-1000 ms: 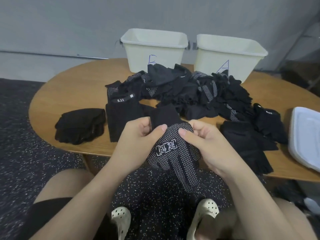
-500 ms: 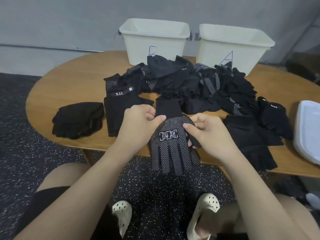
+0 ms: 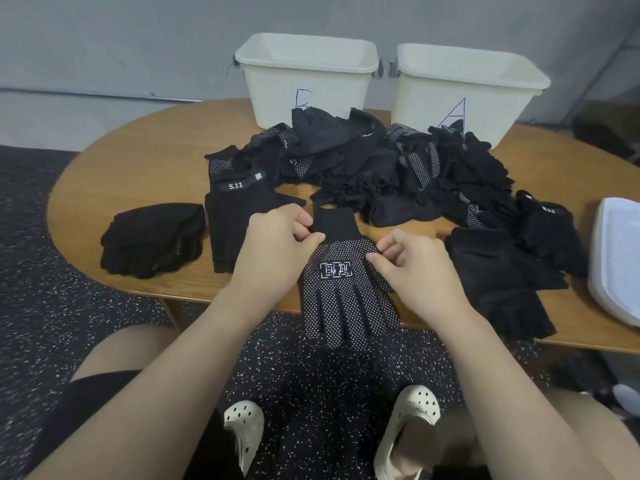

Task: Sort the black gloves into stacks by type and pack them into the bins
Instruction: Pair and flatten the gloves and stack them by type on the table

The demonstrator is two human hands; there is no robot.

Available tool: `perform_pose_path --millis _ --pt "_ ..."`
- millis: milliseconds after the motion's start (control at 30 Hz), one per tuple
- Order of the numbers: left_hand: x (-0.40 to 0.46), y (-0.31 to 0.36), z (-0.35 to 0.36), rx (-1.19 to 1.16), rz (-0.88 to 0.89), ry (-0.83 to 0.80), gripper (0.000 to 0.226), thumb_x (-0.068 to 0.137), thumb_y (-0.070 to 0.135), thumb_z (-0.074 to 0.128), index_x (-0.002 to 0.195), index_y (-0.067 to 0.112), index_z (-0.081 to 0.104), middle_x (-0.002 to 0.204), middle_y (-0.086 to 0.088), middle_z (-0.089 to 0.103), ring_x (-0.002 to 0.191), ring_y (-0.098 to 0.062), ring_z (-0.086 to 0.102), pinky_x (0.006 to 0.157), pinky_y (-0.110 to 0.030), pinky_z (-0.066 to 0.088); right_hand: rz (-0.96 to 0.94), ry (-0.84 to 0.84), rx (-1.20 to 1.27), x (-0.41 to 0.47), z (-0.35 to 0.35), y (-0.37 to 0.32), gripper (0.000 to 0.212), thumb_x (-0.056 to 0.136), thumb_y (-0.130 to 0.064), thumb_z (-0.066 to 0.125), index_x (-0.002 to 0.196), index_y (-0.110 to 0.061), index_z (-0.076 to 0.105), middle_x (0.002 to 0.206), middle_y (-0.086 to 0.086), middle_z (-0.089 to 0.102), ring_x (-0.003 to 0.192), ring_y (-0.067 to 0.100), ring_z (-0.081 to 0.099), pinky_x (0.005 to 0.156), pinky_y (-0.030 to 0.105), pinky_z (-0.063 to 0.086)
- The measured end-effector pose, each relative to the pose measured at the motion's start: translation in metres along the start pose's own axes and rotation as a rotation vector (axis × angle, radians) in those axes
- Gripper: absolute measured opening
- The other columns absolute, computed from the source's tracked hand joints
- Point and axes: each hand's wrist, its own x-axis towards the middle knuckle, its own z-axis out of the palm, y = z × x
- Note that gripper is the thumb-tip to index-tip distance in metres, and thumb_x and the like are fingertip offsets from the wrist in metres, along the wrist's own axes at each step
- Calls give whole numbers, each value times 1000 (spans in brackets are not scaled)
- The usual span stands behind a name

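Dotted glove (image 3: 346,289) lying palm-up at the near edge of the wooden surface (image 3: 138,161), fingers hanging over the edge, white printed mark across the palm. Left hand (image 3: 273,251) pinching the glove at the left side, where cuff meets palm, thumb and forefinger curled on the fabric. Right hand (image 3: 415,268) pinching the right edge of the same glove, fingers curled, thumb on the dotted palm.

Just left of the dotted glove, flat glove with a 5.11 label (image 3: 235,216). Further left of it, small stack of plain black gloves (image 3: 152,237). Behind the dotted glove, big unsorted heap of black gloves (image 3: 381,164), some dotted, some plain. Right of the dotted glove, fingerless gloves (image 3: 498,282) lying flat, touching the heap.

Behind the heap, two cream bins at the far edge: bin marked with a blue letter partly hidden (image 3: 308,77), and to its right bin marked A (image 3: 467,88). Far right of the dotted glove, white lid (image 3: 616,258), partly out of view.

Below the dotted glove, speckled dark floor (image 3: 329,375) and two cream clogs (image 3: 242,424).
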Motion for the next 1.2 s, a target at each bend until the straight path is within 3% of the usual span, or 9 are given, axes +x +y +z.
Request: perform_pose_path --millis 167,267,367,400,467,633,867,1033,1200 --pt "-15 -1 -2 176 324 71 23 95 16 70 118 15 69 109 5 58 81 -12 59 85 -38 57 -63 17 -76 -2 4 4 13 90 -39 75 95 -32 66 86 -18 62 86 4 55 79 32 53" --pt "-29 4 7 273 565 -50 31 103 26 57 129 13 67 135 -3 57 119 -20 57 103 -42 50 -207 67 -100 -1 9 8 20 89 -25 75 107 -20 69 100 -10 61 97 4 42 85 24 39" --pt "-39 2 24 413 596 -258 58 107 43 41 158 15 39 170 -9 21 157 -25 15 128 -35 9 -312 20 -103 -2 11 11 26 91 -12 70 117 -15 68 113 -7 64 106 11 48 91 27 41" --pt "-39 -1 28 447 575 -331 65 108 49 37 164 17 25 173 -9 5 160 -22 -2 128 -32 -5 -324 -1 -102 -2 11 13 27 92 -11 68 118 -15 68 114 -5 65 109 14 51 94 31 45" --pt "-37 -6 31 500 551 -437 76 105 60 33 166 23 5 172 -6 -15 157 -18 -22 125 -32 -16 -324 -22 -127 -1 11 16 24 94 -14 66 118 -13 69 113 -3 66 111 19 56 96 42 49" --pt "-26 -6 34 529 501 -495 94 97 75 32 165 23 -6 172 1 -17 156 -16 -23 129 -37 -10 -292 -37 -172 2 6 23 22 97 -26 66 116 -16 71 117 -7 66 116 18 57 100 49 46" --pt "-29 -8 33 546 506 -415 100 90 83 34 166 23 6 173 -1 -9 159 -19 -5 129 -37 0 -270 -82 -129 3 2 25 26 96 -30 67 119 -18 73 121 -10 65 119 15 56 104 49 45" --pt "-32 -10 35 505 502 -409 98 92 82 34 166 23 8 173 -1 -13 158 -16 -15 127 -32 -10 -251 -49 -111 9 -11 21 34 95 -36 65 126 -21 66 131 -12 55 116 18 60 100 46 49" --pt "-28 -7 33 518 502 -402 99 87 85 38 162 23 19 173 -3 4 160 -19 -5 130 -37 -2 -192 17 -224 34 -18 18 36 92 -33 72 124 -17 67 124 -5 58 116 21 57 97 37 44"
